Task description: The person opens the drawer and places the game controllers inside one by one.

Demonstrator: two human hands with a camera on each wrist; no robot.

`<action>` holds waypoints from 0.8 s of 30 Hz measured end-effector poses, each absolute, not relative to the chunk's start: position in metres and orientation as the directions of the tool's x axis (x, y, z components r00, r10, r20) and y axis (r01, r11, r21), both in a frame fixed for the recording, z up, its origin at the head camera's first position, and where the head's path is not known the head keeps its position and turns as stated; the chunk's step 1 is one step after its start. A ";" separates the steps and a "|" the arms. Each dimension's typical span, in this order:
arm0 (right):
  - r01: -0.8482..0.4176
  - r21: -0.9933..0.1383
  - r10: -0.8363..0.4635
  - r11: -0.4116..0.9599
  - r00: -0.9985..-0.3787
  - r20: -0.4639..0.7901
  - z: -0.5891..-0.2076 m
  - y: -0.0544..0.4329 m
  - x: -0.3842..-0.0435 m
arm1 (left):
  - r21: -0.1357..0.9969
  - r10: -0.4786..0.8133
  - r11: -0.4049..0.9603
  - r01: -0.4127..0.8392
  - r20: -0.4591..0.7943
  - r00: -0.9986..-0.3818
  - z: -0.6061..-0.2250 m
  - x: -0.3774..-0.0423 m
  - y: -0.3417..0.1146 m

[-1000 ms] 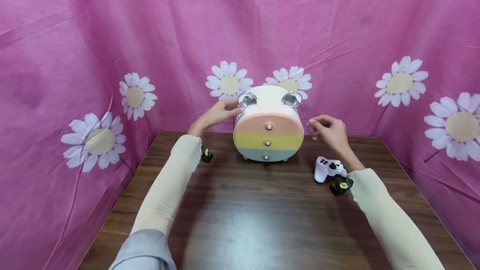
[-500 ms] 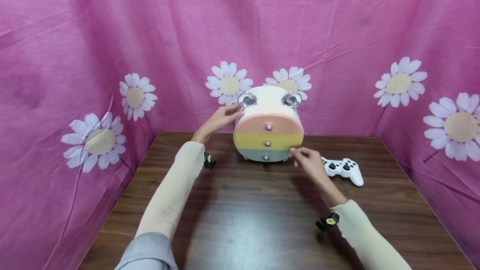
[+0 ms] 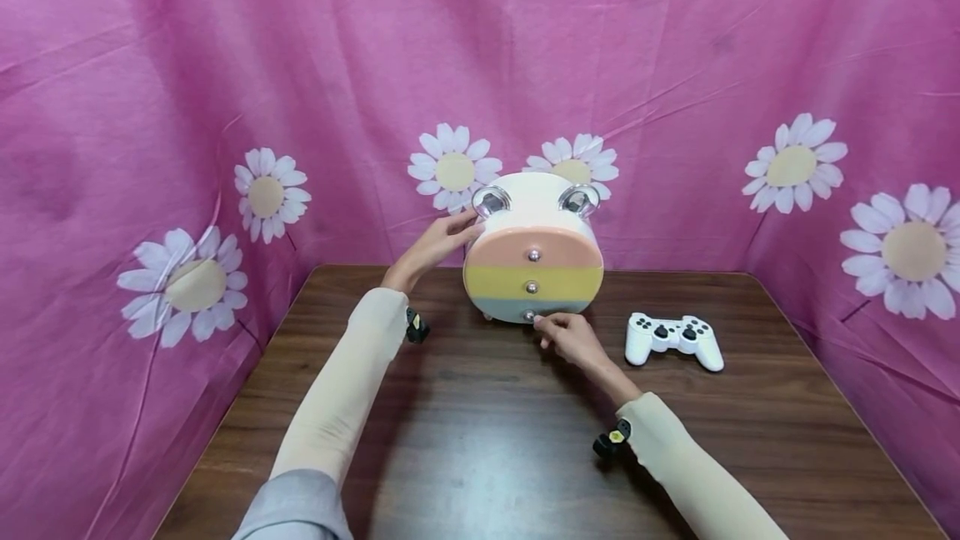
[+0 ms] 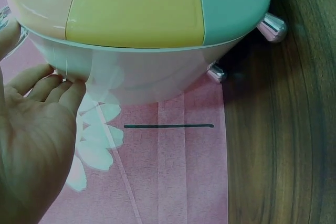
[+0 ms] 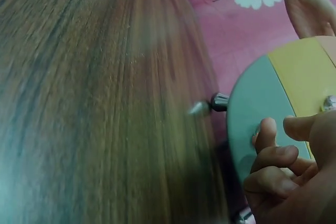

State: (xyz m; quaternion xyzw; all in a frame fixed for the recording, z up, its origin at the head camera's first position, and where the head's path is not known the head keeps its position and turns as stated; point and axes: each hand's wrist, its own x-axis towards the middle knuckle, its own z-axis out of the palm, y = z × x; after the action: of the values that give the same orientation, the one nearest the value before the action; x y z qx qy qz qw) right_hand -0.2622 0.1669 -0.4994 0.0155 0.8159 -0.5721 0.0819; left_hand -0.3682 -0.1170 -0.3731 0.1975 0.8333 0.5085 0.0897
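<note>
A small white drawer box (image 3: 536, 198) with silver ear-like rings stands at the back of the table. Its front has a peach drawer (image 3: 502, 248), a yellow drawer (image 3: 498, 282) and a blue-green drawer (image 3: 498, 307), each with a round silver knob. My left hand (image 3: 438, 248) rests on the box's left side below the ear, fingertips against the white wall (image 4: 147, 72) in the left wrist view. My right hand (image 3: 573, 340) is at the bottom drawer's knob (image 3: 529, 317). In the right wrist view its index finger partly hides that knob, with a gap between index finger and thumb.
A white game controller (image 3: 675, 340) lies on the brown wooden table (image 3: 480, 440), right of the box. Behind and at both sides hangs a pink cloth (image 3: 637, 65) printed with white daisies. The box stands on short silver feet (image 4: 273, 27).
My right hand has moved left and down from beside the box to the bottom knob, uncovering the controller. The left hand has slid slightly down the box's side. The drawers look unmoved.
</note>
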 end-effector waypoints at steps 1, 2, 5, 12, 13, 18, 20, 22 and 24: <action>0.120 -0.933 -0.077 0.339 -0.985 -0.155 -0.500 0.165 -0.263 | 0.884 0.421 0.402 0.238 0.052 -0.905 -0.373 -0.368 -0.117; 0.120 -0.933 -0.084 0.339 -0.984 -0.157 -0.500 0.163 -0.264 | 0.886 0.423 0.398 0.237 0.052 -0.904 -0.374 -0.368 -0.116; 0.127 -0.933 -0.099 0.336 -0.981 -0.169 -0.501 0.157 -0.266 | 0.890 0.421 0.393 0.231 0.049 -0.906 -0.375 -0.368 -0.116; 0.160 -0.941 -0.050 0.299 -0.982 -0.183 -0.505 0.145 -0.268 | 0.890 0.417 0.401 0.218 0.034 -0.908 -0.376 -0.367 -0.117; 0.160 -0.944 -0.039 0.288 -0.983 -0.178 -0.505 0.144 -0.269 | 0.889 0.415 0.404 0.215 0.031 -0.909 -0.376 -0.367 -0.117; 0.176 -0.950 0.019 0.258 -0.984 -0.177 -0.508 0.139 -0.269 | 0.885 0.415 0.415 0.212 0.024 -0.910 -0.379 -0.366 -0.118; 0.182 -0.946 0.035 0.267 -0.983 -0.179 -0.509 0.137 -0.269 | 0.887 0.416 0.411 0.212 0.025 -0.909 -0.380 -0.366 -0.118; 0.184 -0.944 0.052 0.274 -0.983 -0.177 -0.508 0.136 -0.269 | 0.889 0.418 0.403 0.216 0.031 -0.908 -0.379 -0.366 -0.118; 0.184 -0.945 0.067 0.269 -0.983 -0.172 -0.507 0.136 -0.270 | 0.891 0.420 0.395 0.223 0.040 -0.907 -0.378 -0.367 -0.118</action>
State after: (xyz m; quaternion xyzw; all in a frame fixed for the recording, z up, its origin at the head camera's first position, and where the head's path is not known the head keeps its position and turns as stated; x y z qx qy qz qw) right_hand -0.2697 0.1357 -0.5066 0.0789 0.7951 -0.5994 0.0486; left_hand -0.3672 -0.1176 -0.3783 0.1937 0.8297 0.5146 0.0959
